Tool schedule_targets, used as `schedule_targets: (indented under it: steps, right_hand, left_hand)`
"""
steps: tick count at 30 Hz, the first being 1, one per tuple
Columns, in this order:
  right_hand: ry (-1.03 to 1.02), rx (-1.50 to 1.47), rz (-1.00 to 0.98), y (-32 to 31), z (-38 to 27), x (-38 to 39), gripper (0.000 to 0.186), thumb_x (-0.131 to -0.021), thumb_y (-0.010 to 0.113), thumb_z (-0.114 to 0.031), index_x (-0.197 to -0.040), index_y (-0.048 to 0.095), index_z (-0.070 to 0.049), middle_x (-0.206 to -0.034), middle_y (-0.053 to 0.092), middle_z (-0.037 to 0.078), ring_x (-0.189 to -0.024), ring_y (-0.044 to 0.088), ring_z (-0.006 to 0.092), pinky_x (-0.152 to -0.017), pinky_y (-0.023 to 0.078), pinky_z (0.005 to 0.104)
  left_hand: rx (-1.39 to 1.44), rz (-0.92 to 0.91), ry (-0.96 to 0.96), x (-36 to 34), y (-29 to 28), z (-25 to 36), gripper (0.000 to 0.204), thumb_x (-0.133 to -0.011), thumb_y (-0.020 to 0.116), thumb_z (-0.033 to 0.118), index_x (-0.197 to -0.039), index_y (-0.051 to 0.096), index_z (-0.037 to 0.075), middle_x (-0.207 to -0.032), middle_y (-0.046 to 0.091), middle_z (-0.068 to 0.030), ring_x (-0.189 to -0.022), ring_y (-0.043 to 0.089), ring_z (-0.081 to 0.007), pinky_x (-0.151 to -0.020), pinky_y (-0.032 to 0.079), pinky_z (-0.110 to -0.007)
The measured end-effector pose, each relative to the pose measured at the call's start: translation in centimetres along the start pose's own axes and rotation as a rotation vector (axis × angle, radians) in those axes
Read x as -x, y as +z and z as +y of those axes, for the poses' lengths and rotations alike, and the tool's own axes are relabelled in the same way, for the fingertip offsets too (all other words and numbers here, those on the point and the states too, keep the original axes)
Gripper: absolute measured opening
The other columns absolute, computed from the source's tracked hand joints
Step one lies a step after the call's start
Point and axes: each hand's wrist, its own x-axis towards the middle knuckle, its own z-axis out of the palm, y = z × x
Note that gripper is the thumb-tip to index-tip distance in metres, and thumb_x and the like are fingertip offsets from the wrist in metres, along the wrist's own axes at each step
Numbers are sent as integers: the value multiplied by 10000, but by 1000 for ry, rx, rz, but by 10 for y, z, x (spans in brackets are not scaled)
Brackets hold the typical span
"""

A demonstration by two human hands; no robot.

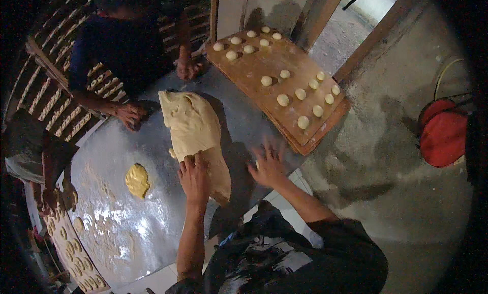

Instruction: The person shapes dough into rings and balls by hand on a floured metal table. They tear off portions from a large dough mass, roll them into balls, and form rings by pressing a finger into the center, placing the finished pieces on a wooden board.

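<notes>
A large slab of pale dough (195, 123) lies lengthwise on the metal-topped table (168, 233), its near end thinner and darker. My left hand (194, 179) has its fingers curled over the dough's middle, gripping it there. To the right, my right hand (269, 167) is over the tabletop with its fingers spread and their tips smeared by motion. A small pale bit shows at the edge of its palm; most of what lies under that hand is hidden. A yellow, glossy lump (137, 181) sits on the table left of my left hand.
A wooden board (274, 60) with several dough balls lies at the far right. Across the table, a co-worker's hands (129, 115) rest near the dough. Another person handles ring-shaped pieces by a tray (68, 248) at left. A red round object (441, 134) is by the right wall.
</notes>
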Motion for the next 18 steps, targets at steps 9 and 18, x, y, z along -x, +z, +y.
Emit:
schedule_targets:
  steps: [9, 18]
  right_hand:
    - [-11, -74, -97, 41, 11, -22, 518, -935, 646, -222, -1415, 536, -62, -1466, 516, 204, -1372, 450, 406, -1157, 317, 540]
    - [117, -342, -114, 42, 13, -22, 480, -877, 673, -190, -1331, 618, -46, -1439, 526, 256, -1365, 457, 451, -1111, 413, 512]
  left_hand:
    - [224, -80, -66, 22, -16, -2, 79, -767, 757, 138, -833, 753, 180, -796, 729, -3, -810, 679, -218, -835, 458, -380]
    - [466, 108, -292, 68, -22, 0, 338, -871, 772, 163, -1202, 709, 134, -1220, 631, -110, -1012, 659, -287, -854, 530, -407]
